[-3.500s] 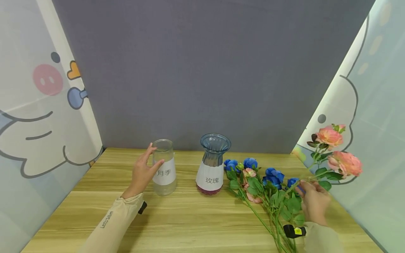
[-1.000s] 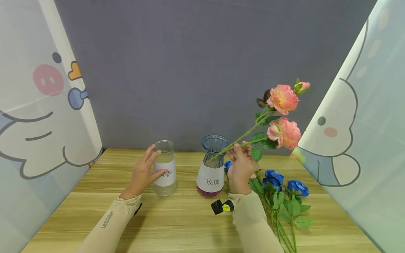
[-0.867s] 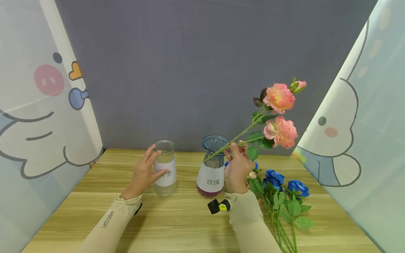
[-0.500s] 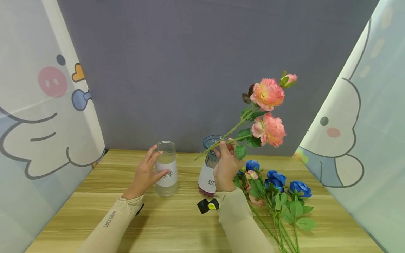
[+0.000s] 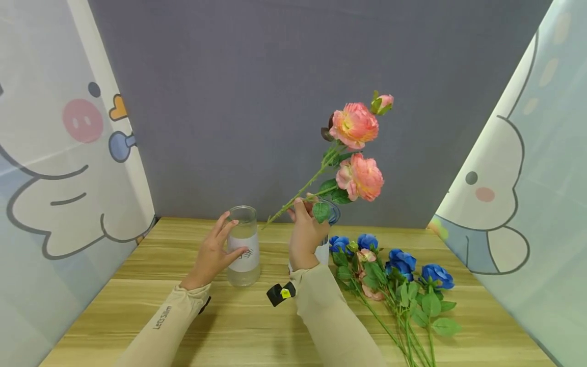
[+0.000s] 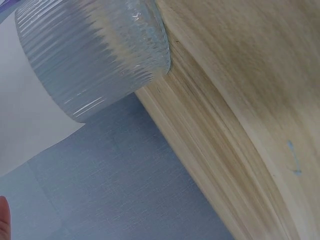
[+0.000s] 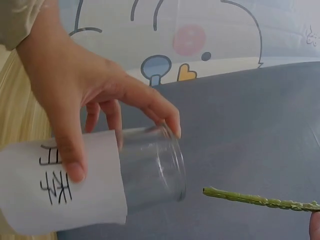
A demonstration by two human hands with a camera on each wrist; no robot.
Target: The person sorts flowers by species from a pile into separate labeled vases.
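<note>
A clear glass vase (image 5: 243, 278) with a white paper label stands on the table at centre left. My left hand (image 5: 212, 255) holds it from the left, thumb across the label and fingers up near the rim, as the right wrist view also shows. In my right hand (image 5: 306, 237) the stem of an artificial pink flower (image 5: 359, 176) is pinched. Two blooms and a bud lean up to the right, and the cut stem end (image 7: 215, 192) points left, just off the vase's mouth. Behind my right hand a blue glass vase (image 5: 335, 214) is mostly hidden.
Several artificial blue flowers (image 5: 401, 262) and some pink ones (image 5: 365, 255) lie on the right of the wooden table (image 5: 247, 326), stems toward the front. A grey panel (image 5: 229, 102) rises behind, with cartoon-printed panels at both sides.
My right hand has lifted the pink flower from the right of the table and carried it left, past the blue vase, to beside the clear vase. My left hand stays at the clear vase.
</note>
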